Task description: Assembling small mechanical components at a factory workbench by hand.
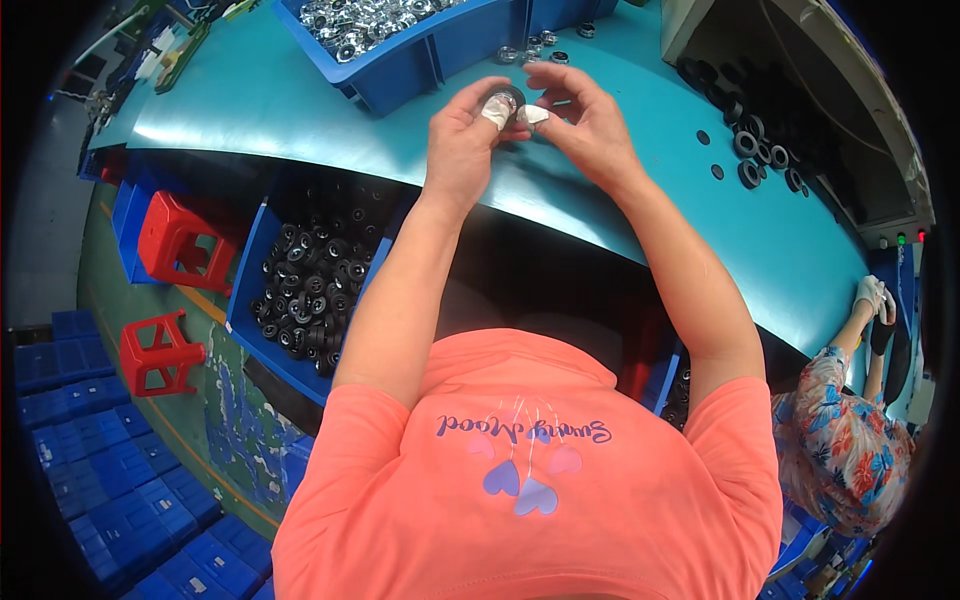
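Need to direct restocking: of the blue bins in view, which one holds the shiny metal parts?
The blue bin on the tabletop, just beyond both hands; its parts are silvery. The blue bin below the table edge, beside the red stools, holds black rings instead.

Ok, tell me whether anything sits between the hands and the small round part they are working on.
Nothing visible does: the left hand and right hand both pinch the small round black part above the teal table.

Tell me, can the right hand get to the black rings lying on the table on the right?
Probably yes. The right hand is busy pinching a small round part with the left hand, but only bare teal table lies before the black rings.
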### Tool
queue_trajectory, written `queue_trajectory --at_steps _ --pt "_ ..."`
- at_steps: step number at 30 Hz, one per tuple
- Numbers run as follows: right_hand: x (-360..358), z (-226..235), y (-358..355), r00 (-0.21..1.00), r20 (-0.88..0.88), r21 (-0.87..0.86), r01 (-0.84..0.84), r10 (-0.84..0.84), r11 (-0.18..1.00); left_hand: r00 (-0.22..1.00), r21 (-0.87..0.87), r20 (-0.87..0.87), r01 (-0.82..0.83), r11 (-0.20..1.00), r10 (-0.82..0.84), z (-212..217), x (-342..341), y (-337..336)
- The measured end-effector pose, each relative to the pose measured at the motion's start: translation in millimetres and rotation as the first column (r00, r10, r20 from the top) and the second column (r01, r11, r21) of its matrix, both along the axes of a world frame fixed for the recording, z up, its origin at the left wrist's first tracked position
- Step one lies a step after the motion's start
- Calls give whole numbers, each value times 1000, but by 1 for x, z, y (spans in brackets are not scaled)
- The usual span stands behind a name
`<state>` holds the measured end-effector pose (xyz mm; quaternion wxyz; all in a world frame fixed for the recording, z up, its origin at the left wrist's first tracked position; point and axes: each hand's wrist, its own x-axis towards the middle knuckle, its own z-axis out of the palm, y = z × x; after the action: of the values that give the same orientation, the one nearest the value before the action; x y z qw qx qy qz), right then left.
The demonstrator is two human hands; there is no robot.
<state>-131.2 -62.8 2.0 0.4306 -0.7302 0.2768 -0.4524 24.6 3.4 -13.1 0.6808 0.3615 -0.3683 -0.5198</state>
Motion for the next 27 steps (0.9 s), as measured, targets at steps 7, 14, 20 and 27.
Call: queue_trajectory --at_steps 7,14,20,27 --pt "-5 -5 1 992 -42 214 -108 120 971 988 -6 114 -106 994 106 -1 -3 0" --pt "-4 -6 4 998 -66 129 -9 18 992 978 -8 166 -126 992 126 3 -7 0" --pt "-6 -7 0 1000 -2 115 -22 23 993 975 1 207 -87 996 85 7 -8 1" --pt "-6 0 13 991 -129 -21 34 -37 999 901 32 368 -257 966 228 15 -17 3"
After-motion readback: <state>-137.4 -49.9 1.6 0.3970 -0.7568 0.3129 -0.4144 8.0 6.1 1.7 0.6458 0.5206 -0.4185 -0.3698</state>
